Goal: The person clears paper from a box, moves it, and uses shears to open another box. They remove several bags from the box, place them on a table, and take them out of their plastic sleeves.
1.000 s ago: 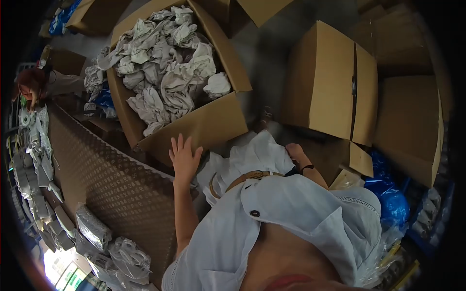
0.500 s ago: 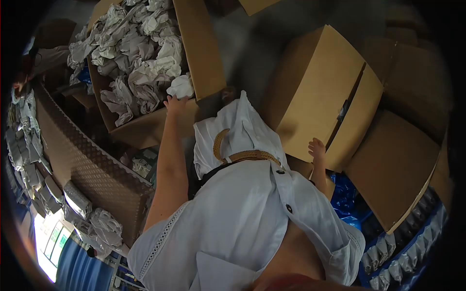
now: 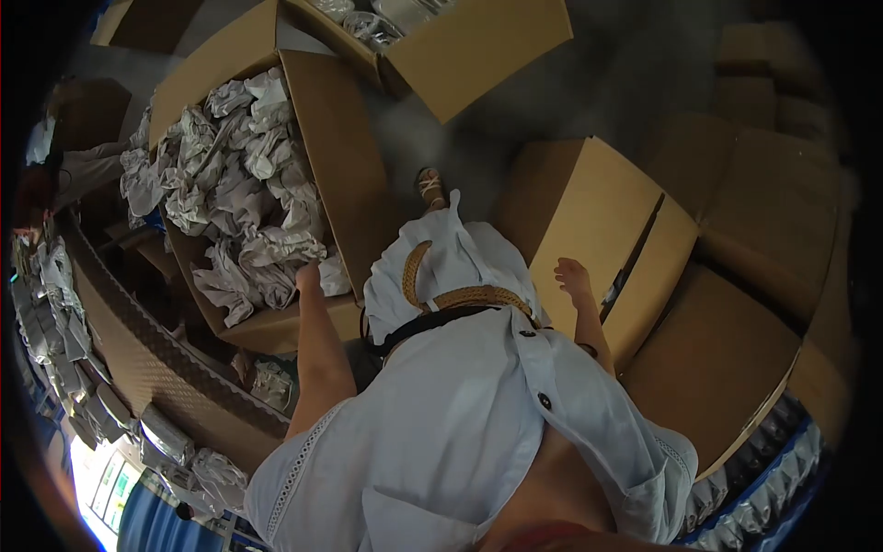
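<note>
A big open cardboard box [image 3: 342, 175] stands on the floor at my left, full of crumpled grey-white bundles [image 3: 241, 175]. My left hand [image 3: 308, 276] reaches over its near wall and into the bundles; its fingers are hidden among them. My right hand [image 3: 572, 276] rests flat, fingers apart, on the top of a closed cardboard box [image 3: 602, 207] at my right. My white shirt and tan belt fill the middle of the view.
A patterned brown table [image 3: 156, 373] runs along the left, with several plastic-wrapped packets [image 3: 51, 313] on it. Another person [image 3: 55, 179] works at its far end. A second open box [image 3: 478, 46] sits beyond. More closed boxes [image 3: 727, 350] crowd the right.
My left hand went from the box's outer wall over its rim and down into the bundles. My right hand shifted onto the closed box's top. The view swung as I leaned forward.
</note>
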Tool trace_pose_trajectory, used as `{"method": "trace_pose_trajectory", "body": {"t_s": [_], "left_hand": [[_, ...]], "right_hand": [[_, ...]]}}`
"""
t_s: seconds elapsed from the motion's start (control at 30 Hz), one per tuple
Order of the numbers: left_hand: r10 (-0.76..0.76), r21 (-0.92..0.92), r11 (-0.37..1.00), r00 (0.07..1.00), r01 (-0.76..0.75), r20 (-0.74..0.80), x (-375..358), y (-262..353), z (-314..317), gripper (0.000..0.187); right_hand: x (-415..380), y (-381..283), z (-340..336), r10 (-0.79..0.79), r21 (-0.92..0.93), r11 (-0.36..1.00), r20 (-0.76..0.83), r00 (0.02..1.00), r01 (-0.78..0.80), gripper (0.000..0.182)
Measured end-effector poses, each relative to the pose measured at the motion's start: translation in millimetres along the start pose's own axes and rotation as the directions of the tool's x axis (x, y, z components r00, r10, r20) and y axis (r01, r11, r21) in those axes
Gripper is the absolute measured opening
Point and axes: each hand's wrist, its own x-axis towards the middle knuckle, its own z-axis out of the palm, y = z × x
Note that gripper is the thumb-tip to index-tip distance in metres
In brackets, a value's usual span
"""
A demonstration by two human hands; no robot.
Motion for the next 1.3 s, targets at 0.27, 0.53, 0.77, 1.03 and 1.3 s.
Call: {"method": "trace_pose_trajectory", "body": {"t_s": [0.27, 0.53, 0.77, 1.03, 1.3], "left_hand": [[0.433, -0.332, 0.871, 0.885, -0.362, 0.17, -53, 129, 46, 0.046], [-0.161, -0.525, 0.678, 0.801, 0.515, 0.577, -215, 167, 131, 0.054], [0.101, -0.429, 0.902, 0.942, 0.049, 0.32, -153, 231, 220, 0.053], [0.205, -0.66, 0.741, 0.977, -0.119, 0.054, -212, 365, 193, 0.046], [-0.055, -0.548, 0.824, 0.983, 0.143, 0.173, -199, 294, 191, 0.045]], "right_hand": [[64, -167, -28, -0.226, -0.08, 0.971, -0.02, 0.974, 0.223, 0.026], [182, -268, -55, -0.002, -0.37, 0.928, 0.119, 0.993, 0.046, 0.028], [254, -475, -38, 0.031, -0.385, 0.917, 0.319, 0.947, 0.1, 0.07], [281, -592, 91, 0.345, -0.281, 0.93, 0.448, 0.825, -0.237, 0.111], [364, -552, 164, -0.004, 0.248, 0.962, 0.435, 0.9, -0.115, 0.082]]}}
